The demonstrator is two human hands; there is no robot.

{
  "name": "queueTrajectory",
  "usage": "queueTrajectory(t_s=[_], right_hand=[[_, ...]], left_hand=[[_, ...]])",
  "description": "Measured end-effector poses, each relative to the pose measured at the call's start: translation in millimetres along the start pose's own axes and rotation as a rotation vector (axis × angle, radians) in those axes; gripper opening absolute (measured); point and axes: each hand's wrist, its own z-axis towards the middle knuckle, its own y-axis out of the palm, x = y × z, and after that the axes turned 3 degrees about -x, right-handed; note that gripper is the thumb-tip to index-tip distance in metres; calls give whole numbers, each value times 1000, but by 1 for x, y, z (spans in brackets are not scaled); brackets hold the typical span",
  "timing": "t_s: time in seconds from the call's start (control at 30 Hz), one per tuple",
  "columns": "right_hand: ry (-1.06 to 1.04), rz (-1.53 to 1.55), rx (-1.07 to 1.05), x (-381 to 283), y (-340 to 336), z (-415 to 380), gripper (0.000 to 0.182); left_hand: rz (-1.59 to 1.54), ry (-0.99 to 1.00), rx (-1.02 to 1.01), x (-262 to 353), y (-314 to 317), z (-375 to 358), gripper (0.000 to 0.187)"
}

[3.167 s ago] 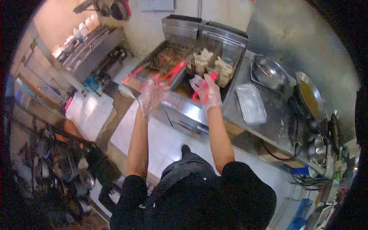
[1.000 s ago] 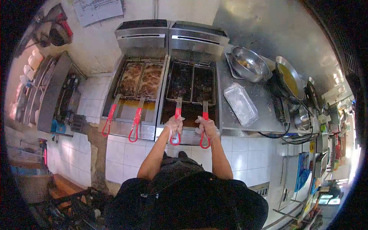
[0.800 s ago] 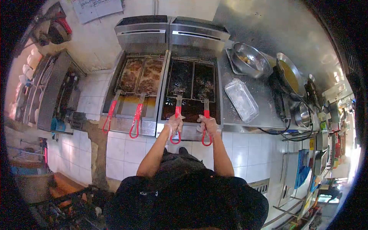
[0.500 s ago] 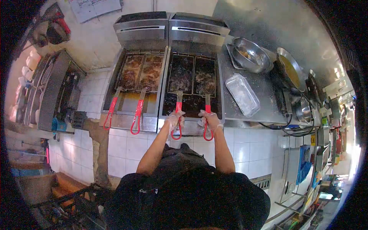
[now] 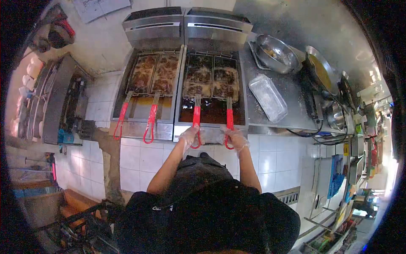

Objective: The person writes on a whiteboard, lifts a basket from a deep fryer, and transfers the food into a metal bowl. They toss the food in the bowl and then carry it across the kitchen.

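My left hand [image 5: 188, 136], in a clear plastic glove, has its fingers curled at the lower red handle of a fry basket [image 5: 198, 78]. At the neighbouring basket [image 5: 225, 78], my right hand [image 5: 236, 138], gloved the same way, has its fingers closed around the handle's lower part. The loop ends of both handles show below my fingers. Both baskets sit side by side in the dark, foaming oil of the right fryer [image 5: 211, 111]. What lies inside them is dark and hard to make out.
Two more red-handled baskets [image 5: 144, 76] hold browned pieces in the bubbling left fryer [image 5: 152, 108]. On the steel counter [image 5: 296, 114] to the right are a foil-like tray [image 5: 268, 98], a metal bowl [image 5: 277, 53] and a pan of yellowish liquid [image 5: 321, 70]. A cable [image 5: 306, 134] hangs over its edge.
Both hands have shifted slightly outward and towards me along the handles, leaving more red grip exposed. Paler foam now shows around the right fryer's baskets. The view has tilted a little.
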Motion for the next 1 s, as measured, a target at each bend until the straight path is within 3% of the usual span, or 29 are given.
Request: queueTrajectory(t_s=[0.07,0.2,0.27,0.3,0.37,0.47,0.8,1.0], right_hand=[[5,-86,-32,29,-17,18,14],[25,-34,-59,8,-5,0,21],[-341,-341,-92,38,-23,18,21],[-339,-340,-88,33,-20,15,21],[-27,-78,-101,8,-5,-1,24],[48,-55,-59,-12,9,-14,24],[23,-101,-49,3,0,-3,22],[38,50,-71,-12,10,-15,22]], left_hand=[[-16,-47,60,9,8,-6,34],[-14,-30,0,0,-1,4,39],[-41,-44,13,6,3,-3,39],[-40,-47,11,4,2,-2,39],[-61,-4,-21,0,0,0,39],[-44,-15,27,0,0,0,39],[-114,-52,39,6,3,-4,39],[-62,-53,25,7,3,-5,40]])
